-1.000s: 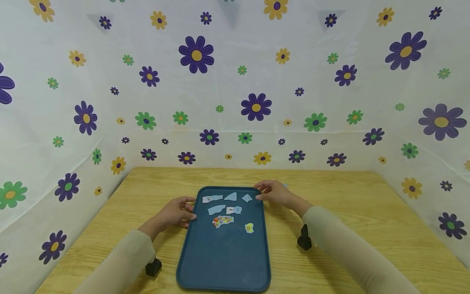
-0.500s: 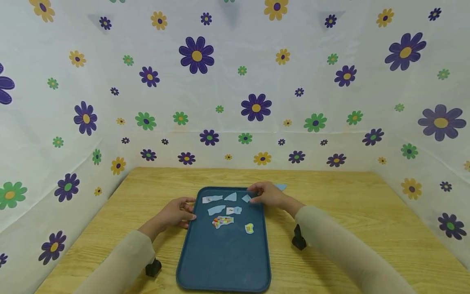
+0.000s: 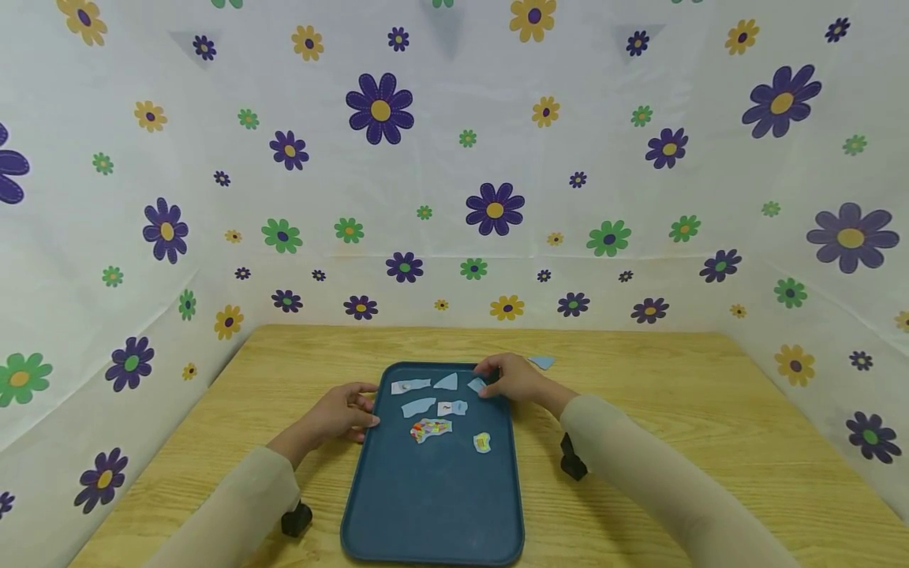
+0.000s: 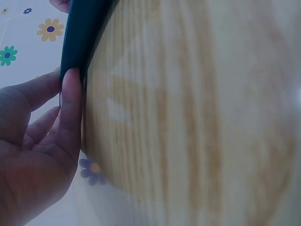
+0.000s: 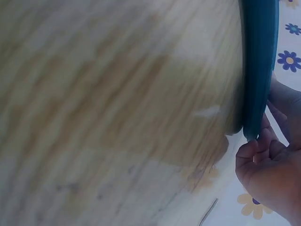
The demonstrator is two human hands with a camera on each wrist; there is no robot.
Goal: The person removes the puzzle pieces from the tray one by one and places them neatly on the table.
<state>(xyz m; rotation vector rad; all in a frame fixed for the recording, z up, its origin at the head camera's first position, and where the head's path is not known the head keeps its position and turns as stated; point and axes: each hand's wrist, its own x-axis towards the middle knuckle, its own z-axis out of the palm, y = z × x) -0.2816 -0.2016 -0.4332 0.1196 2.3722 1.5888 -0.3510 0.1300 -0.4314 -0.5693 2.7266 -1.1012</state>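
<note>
A dark blue tray (image 3: pixel 433 505) lies on the wooden table, and several cut paper pieces are spread over its far half. At its left rim, my left hand (image 3: pixel 343 412) grips the edge between thumb and fingers; the left wrist view shows the fingers (image 4: pixel 71 94) right at the tray's side. My right hand (image 3: pixel 517 379) reaches over the far right corner, thumb and forefinger curled about a small light-blue paper piece (image 3: pixel 475 385), partly covered by the fingertips. Nearby lie a light-blue triangular piece (image 3: pixel 446 382), a multicoloured piece (image 3: pixel 430 429) and a yellow piece (image 3: pixel 482 442).
Another light-blue paper piece (image 3: pixel 542 362) lies on the table (image 3: pixel 639 379) behind my right hand. More pale pieces, one a curved light-blue strip (image 3: pixel 418 407), lie on the tray. A flower-printed white sheet (image 3: pixel 440 158) encloses the back and sides.
My right hand has moved left from the tray's right rim to the small light-blue piece, uncovering the piece on the table behind it. The left hand has stayed at the rim.
</note>
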